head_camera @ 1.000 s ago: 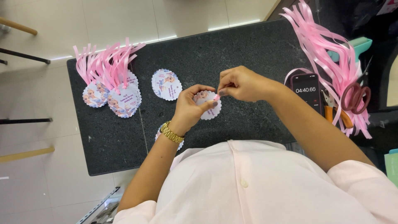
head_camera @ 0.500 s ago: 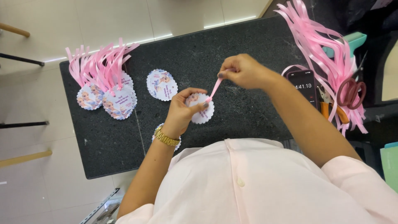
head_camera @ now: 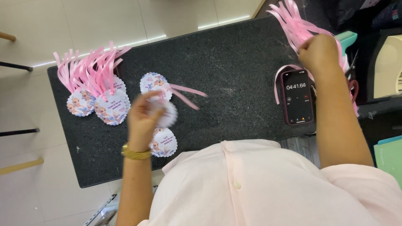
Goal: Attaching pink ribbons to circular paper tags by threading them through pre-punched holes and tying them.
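Head view: the left hand [head_camera: 144, 119] pinches a blurred round scalloped tag [head_camera: 164, 113] over the dark table [head_camera: 234, 62], its pink ribbon [head_camera: 186, 93] trailing right — near the finished tags [head_camera: 98, 102], handy for stacking. The right hand [head_camera: 320, 52], closed into a fist, grips the loose ribbon bundle [head_camera: 293, 25] beside the phone [head_camera: 297, 97] — apparently picking a strand.

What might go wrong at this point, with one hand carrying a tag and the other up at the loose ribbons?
The right hand is in the bundle of pink ribbons; pulling one strip could drag others off the dark table. A ribbon loop lies by the phone near the table's edge, so a tug might shift it. The left hand holds a round tag whose ribbon tails trail loose and might slip out.
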